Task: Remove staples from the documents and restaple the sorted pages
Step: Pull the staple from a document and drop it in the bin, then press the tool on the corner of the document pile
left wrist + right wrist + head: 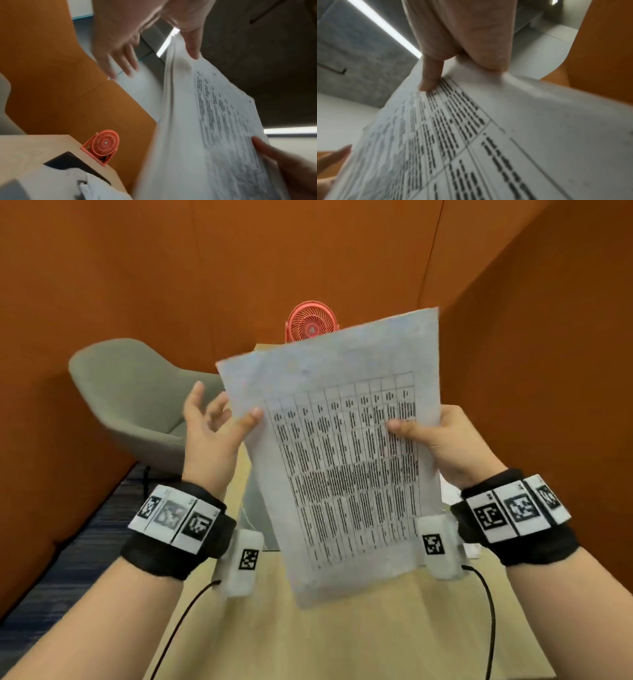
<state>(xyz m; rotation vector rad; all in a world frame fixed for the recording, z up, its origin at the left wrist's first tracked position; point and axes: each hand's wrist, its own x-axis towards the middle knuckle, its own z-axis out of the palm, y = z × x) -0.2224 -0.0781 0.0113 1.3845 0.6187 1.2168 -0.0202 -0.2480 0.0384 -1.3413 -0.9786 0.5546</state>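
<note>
With the right hand (442, 440) pinching the pages (342, 457) at 3 o'clock and the left hand (212, 429) thumb-only at 9, fingers splayed, square the edges before restapling.

Ahead of you a small coral desk fan (311, 322) stands upright at the far edge of the pale wooden bench (376, 631), close to the orange partition wall (239, 268). To your left sits a grey-green shell chair (137, 398) on dark blue carpet (75, 546).
</note>
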